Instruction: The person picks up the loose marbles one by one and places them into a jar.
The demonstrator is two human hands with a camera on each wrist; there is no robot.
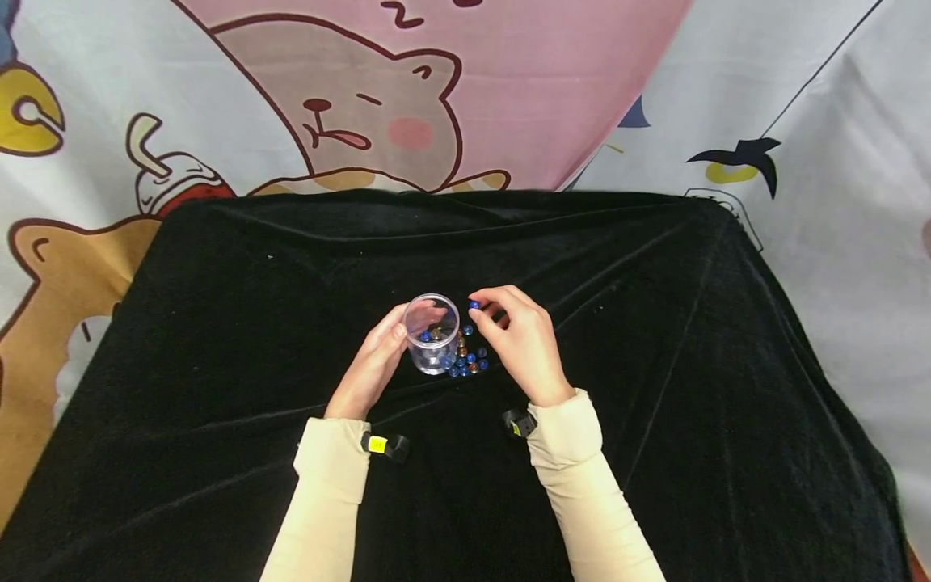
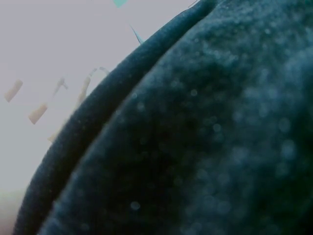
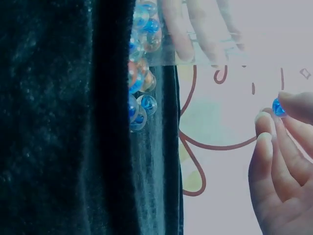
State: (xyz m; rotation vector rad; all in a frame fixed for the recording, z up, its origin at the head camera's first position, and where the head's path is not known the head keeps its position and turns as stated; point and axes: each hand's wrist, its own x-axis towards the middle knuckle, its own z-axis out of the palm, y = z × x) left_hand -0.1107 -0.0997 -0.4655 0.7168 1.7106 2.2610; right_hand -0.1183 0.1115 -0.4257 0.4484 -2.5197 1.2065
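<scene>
At centre of frame, left hand [image 1: 372, 361] holds clear cup [image 1: 431, 358]; just to right, right hand [image 1: 527, 341] pinches blue marble [image 1: 474, 305] between thumb and fingertips. Loose marbles [image 1: 464, 371] cluster beside cup base on black cloth [image 1: 618, 388]. Round marble could slip if pinch loosens; bumped cup could scatter cluster. Marbles seen through cup: inside or behind, cannot tell. Left wrist view mostly blurred cloth.

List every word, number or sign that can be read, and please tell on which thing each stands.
"Z", perhaps "2": on the backdrop.
Letters on the backdrop, by the cloth's far right corner: too unclear to read.
Yellow wrist labels: too small to read.
</scene>
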